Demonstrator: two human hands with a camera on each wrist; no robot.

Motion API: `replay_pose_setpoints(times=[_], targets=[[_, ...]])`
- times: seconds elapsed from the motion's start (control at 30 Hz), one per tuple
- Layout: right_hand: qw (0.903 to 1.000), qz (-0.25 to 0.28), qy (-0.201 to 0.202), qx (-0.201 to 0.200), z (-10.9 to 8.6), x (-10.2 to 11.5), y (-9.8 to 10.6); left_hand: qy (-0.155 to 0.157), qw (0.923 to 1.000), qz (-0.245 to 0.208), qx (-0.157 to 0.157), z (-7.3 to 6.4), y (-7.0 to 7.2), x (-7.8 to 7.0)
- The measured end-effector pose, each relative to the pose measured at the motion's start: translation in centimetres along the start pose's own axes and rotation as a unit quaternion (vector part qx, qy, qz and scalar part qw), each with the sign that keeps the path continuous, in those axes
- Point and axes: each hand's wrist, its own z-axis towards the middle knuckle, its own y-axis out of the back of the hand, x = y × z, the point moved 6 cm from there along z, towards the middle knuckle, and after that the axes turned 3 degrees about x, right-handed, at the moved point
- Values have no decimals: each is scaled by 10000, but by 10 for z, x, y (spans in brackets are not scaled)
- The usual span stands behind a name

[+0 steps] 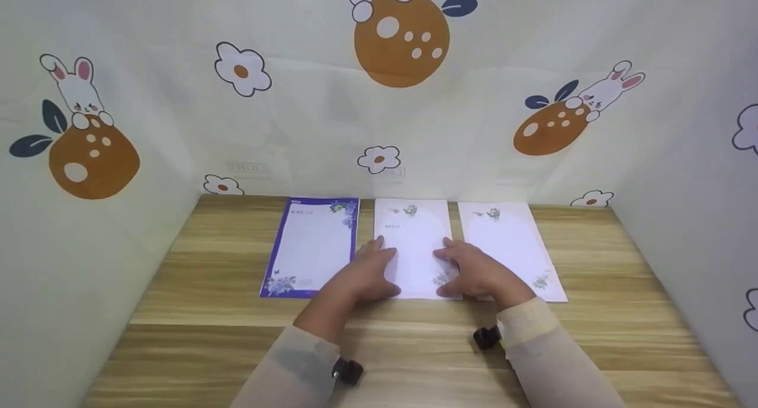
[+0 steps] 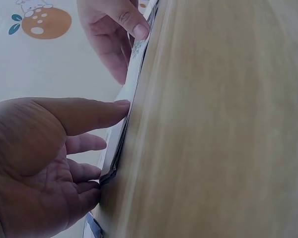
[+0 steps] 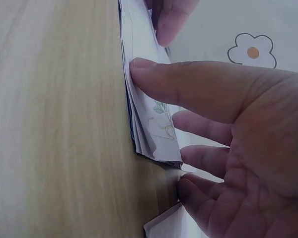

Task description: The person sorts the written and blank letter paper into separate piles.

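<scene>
A stack of pale, flower-printed paper sheets [image 1: 417, 236] lies in the middle of three on the table, between the two hands. My left hand [image 1: 370, 272] touches its left side with the fingers, and its thumb is at the near edge. At the right side, my right hand [image 1: 474, 272] has its fingers along the stack's edge and its thumb on the near edge. The right wrist view shows several loose layers at the corner of the stack [image 3: 161, 141], with a dark bottom layer. Fingers of both hands look fairly straight.
A purple-bordered sheet [image 1: 317, 242] lies left of the middle stack. Another pale flowered stack [image 1: 509, 236] lies to the right, partly behind the right hand. The wood-grain table [image 1: 414, 349] meets a printed cloth backdrop [image 1: 308, 124] at its back and sides.
</scene>
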Motion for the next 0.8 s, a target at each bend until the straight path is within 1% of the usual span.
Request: replay_pose_setpoints(times=[0.17,0.3,0.43,0.57,0.67,0.8], targets=[[10000,15,31,-35,0,0,0,-64,10000,51,-22,2,1,0],[9999,94,-11,-138,0,1,2,-57,9999,50,-125,1,3,-3],[9993,124,22,-339,1,2,3,-104,9993,120,-327,-2,5,-6],[9980,208,109,-582,1,4,4,-178,9977,223,-620,-3,9,-8],[9973,230,121,-693,3,5,4,-141,9969,245,-736,-3,10,-8],[9964,142,152,-817,4,7,4,-17,9973,192,-709,-1,9,-7]])
